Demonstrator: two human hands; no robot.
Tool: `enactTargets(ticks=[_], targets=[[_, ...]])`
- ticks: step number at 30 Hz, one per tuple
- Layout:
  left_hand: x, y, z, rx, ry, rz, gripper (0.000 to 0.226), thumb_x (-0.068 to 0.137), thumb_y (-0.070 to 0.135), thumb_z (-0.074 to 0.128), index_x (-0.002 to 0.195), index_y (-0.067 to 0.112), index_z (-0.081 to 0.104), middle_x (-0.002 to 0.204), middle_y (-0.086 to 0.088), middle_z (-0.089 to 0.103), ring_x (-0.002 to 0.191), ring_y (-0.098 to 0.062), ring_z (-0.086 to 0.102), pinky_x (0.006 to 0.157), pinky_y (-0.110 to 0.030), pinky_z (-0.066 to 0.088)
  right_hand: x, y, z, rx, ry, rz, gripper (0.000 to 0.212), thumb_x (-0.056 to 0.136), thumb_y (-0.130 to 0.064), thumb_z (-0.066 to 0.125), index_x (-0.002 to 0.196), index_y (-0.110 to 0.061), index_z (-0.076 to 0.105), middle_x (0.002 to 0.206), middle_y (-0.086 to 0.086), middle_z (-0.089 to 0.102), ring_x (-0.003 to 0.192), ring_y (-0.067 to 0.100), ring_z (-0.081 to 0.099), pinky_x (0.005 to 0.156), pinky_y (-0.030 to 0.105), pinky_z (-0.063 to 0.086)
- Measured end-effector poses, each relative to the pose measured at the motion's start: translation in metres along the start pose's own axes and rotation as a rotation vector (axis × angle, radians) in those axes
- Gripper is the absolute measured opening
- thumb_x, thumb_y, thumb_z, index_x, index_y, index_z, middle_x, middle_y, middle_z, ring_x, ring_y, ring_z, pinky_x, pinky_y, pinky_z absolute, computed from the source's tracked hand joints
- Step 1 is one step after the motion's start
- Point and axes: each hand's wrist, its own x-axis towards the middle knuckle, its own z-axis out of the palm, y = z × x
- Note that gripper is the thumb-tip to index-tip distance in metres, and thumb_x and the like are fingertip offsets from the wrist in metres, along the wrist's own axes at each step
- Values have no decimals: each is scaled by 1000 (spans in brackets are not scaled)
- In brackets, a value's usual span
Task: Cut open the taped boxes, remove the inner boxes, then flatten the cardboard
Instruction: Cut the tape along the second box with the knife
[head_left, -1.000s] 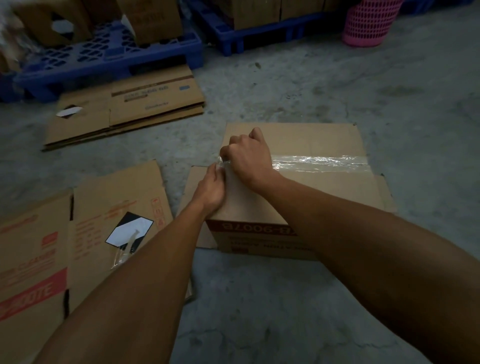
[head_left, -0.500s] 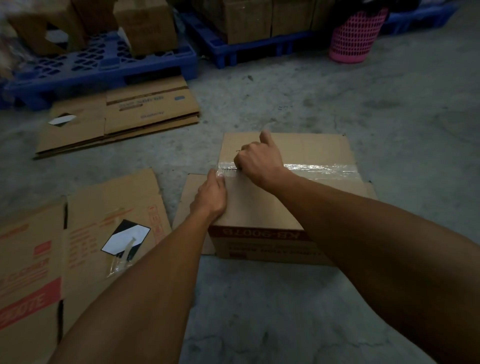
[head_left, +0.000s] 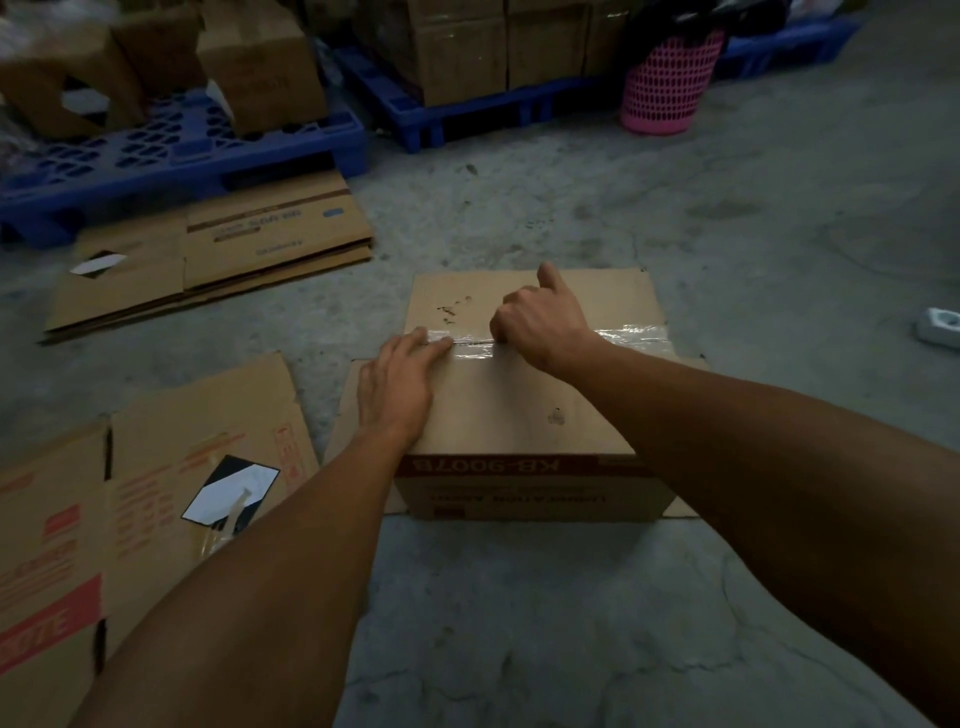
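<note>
A taped cardboard box (head_left: 519, 415) marked KB-9007B stands on the concrete floor in front of me. Clear tape (head_left: 628, 335) runs along its top seam. My left hand (head_left: 397, 384) lies flat on the lid, its straight fingers pressing the tape's left end. My right hand (head_left: 540, 325) is curled into a fist on the seam near the middle, thumb sticking up. It grips a small cutter that the fingers hide. A thin dark slit shows in the tape between the two hands.
Flattened cartons (head_left: 130, 493) lie on the floor at left, and another flat stack (head_left: 218, 260) sits farther back. Blue pallets (head_left: 171, 156) carrying brown boxes line the back. A pink basket (head_left: 665, 83) stands at the back right, and a small white object (head_left: 940, 326) lies at the right edge.
My right fist has slid rightward along the taped seam from its left end to about the middle. My left hand has flattened onto the lid at the tape's left end.
</note>
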Motion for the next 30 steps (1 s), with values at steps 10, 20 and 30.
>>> enactTargets(ticks=[10,20,30], targets=[[10,8,-9,-64,-99,25,44,102,27,31,137,45,51,155,11,38,142,-18,34,112,-48,28,-27,44,14,25,-39,104,24,95,-15,51,95,-22,74,95,0,71,91,24,63,97,38,11],[-1,91,24,170,-194,-87,69,100,56,16,159,21,5,167,-8,-2,151,-36,-6,112,-70,-6,-34,34,36,28,82,178,26,94,-24,51,106,-31,74,105,-2,69,103,22,60,88,42,14],[10,87,33,194,-180,-99,68,98,57,7,159,26,0,166,-9,-7,150,-41,-10,105,-77,-7,-6,30,50,157,103,216,32,98,-25,45,112,-35,72,111,-2,66,107,22,57,86,41,16]])
